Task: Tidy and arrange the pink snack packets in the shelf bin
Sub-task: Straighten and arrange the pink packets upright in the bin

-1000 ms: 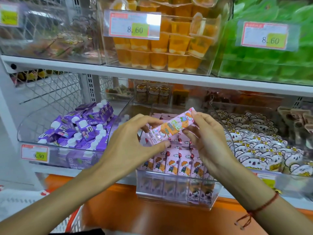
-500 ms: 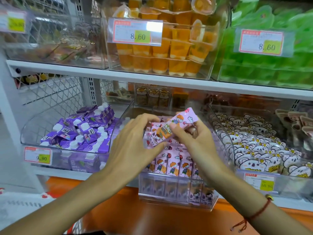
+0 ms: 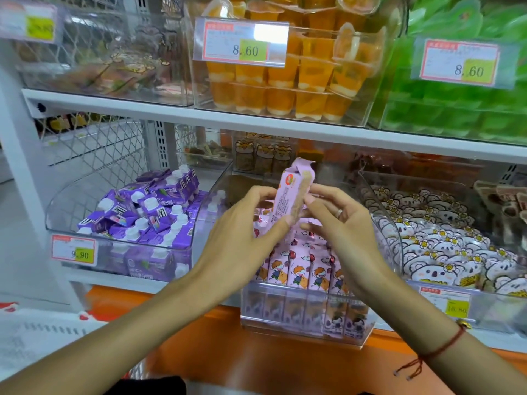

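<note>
The shelf (image 3: 176,112) carries a row of clear bins, and the clear bin (image 3: 302,317) in the middle holds the pink packets (image 3: 299,269) standing upright in a front row, as they did a moment ago. To its left is a bin of purple cartons (image 3: 148,215); to its right, a bin of white bear-face packets (image 3: 445,246). Above the middle bin the left hand (image 3: 239,246) and right hand (image 3: 342,232) hold one pink packet (image 3: 288,201) between them. Half a second ago it lay slanted with its cartoon front showing; now it is turned nearly upright, printed back and a brownish edge toward the camera, its crimped top highest. The left thumb and fingers (image 3: 282,223) pinch its lower end, and the right fingers curl against its right side.
</note>
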Available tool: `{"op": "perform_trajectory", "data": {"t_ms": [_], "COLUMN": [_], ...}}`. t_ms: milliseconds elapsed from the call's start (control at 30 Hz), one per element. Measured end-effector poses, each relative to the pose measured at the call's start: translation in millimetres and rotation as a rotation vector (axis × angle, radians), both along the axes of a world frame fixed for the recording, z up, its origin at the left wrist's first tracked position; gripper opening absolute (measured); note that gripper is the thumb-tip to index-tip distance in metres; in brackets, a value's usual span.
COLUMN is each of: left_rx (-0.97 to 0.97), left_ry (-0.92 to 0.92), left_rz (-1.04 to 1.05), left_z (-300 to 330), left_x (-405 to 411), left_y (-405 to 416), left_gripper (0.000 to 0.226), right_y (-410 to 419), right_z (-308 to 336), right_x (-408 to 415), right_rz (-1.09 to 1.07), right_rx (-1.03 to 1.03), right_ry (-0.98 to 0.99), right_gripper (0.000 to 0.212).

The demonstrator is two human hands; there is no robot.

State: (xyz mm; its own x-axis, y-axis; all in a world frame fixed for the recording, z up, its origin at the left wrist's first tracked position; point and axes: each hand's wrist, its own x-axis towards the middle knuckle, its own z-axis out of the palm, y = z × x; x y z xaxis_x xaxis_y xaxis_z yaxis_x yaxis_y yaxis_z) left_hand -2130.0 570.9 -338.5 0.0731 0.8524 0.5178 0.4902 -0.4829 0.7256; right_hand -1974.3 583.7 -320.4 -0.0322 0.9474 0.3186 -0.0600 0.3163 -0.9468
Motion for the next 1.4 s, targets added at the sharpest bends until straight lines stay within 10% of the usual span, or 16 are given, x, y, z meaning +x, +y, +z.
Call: {"op": "perform_trajectory", "data": {"t_ms": [333,833,1400], "left_rx": [-0.139,0.178,-0.433], "left_ry": [-0.251,-0.033,-0.704], "left_rz": [-0.258,-0.185,-0.047], "left_z": [0,12,19], "left_x": [4,-16,-13], "left_y": [5,8,11], "left_gripper": [0.037,0.04,0.038], "right_y": [-3,-4,-2], "right_z": [0,-2,2], "right_x": [-1,8,-1], "right_rz": [-0.012,0.132,0.331], "right_rx": [0.12,0.32,-0.058], "right_ry": [-0.183,-0.26,-0.17], "right_gripper": [0.032,0.022,0.028]}}
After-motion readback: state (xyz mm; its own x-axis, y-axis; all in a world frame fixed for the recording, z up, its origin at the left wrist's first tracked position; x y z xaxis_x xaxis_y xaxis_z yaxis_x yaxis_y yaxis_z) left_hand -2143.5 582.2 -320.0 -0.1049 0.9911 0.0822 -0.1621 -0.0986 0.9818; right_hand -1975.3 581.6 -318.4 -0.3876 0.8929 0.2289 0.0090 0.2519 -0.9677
